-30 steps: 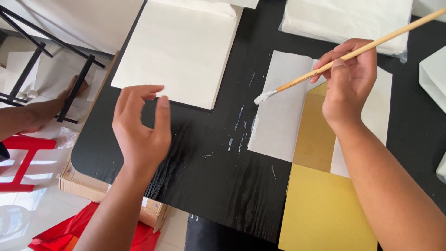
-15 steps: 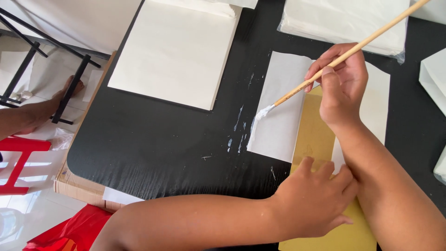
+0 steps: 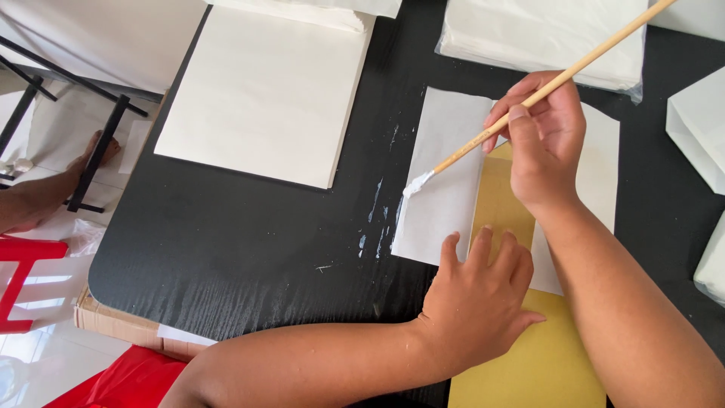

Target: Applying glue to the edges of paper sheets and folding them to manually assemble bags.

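Note:
My right hand [image 3: 545, 143] grips a long wooden brush [image 3: 529, 102] whose white, glue-wet tip touches the left edge of a white paper sheet [image 3: 445, 181]. That sheet lies on a black table [image 3: 226, 249], partly under a yellow-brown card strip [image 3: 498, 204]. My left hand [image 3: 477, 298] lies flat, fingers spread, pressing the lower end of the yellow card and the white sheet's bottom edge. A second white flap [image 3: 600, 174] shows to the right of my right wrist.
A large cream paper sheet [image 3: 264, 94] lies at the table's upper left. Bagged white paper stacks [image 3: 529, 38] sit at the top, white folded pieces [image 3: 698, 128] at the right edge. White glue smears [image 3: 377, 211] mark the table. Another person's hand [image 3: 83, 162] rests beyond the left edge.
My left hand dropped from mid-air at the left and crossed over onto the yellow card. The brush tip moved down-left to the white sheet's edge.

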